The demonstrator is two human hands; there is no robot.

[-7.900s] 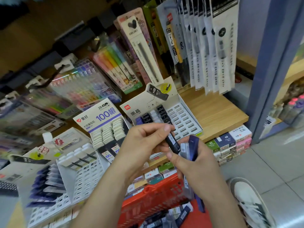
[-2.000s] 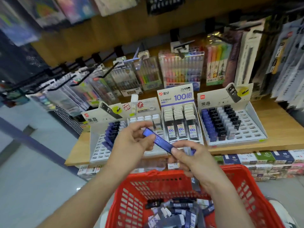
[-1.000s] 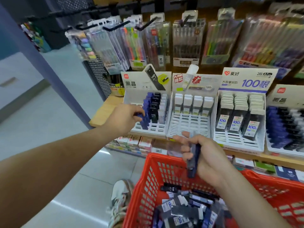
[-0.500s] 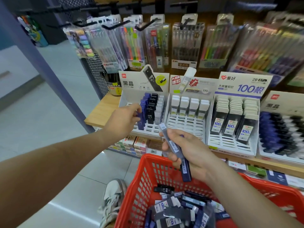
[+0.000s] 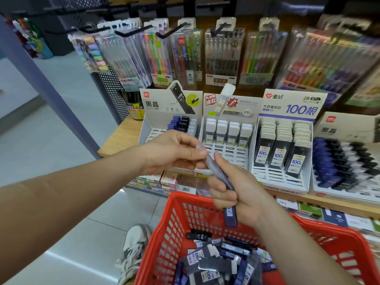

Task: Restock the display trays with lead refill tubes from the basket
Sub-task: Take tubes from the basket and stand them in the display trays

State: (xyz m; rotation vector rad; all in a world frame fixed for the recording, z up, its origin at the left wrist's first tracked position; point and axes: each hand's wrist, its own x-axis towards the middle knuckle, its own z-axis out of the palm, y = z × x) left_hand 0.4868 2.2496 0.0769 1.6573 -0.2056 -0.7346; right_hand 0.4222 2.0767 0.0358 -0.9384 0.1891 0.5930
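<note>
My right hand (image 5: 238, 190) grips a small bunch of lead refill tubes (image 5: 230, 218) above the red basket (image 5: 174, 219). My left hand (image 5: 174, 153) pinches the top end of a pale, blurred tube (image 5: 206, 156) sticking up from that bunch. The basket holds several more tubes (image 5: 216, 262), dark blue, black and grey. Behind my hands, on the wooden shelf (image 5: 118, 138), stands the leftmost display tray (image 5: 150, 124) with blue, black and white tubes in its back rows. Beside it are a white-capped tray (image 5: 227, 130), a "100" tray (image 5: 281, 145) and a far-right tray (image 5: 345, 159).
Packs of pens (image 5: 185, 56) hang on hooks above the trays. Small boxes (image 5: 170, 182) line the rack under the shelf. A grey-blue post (image 5: 47, 83) rises at left. A white sneaker (image 5: 133, 251) stands on the tiled floor beside the basket.
My left hand left the leftmost tray, where it had set down a blue tube, and came back to my right hand. It now pinches a pale tube from the bunch.
</note>
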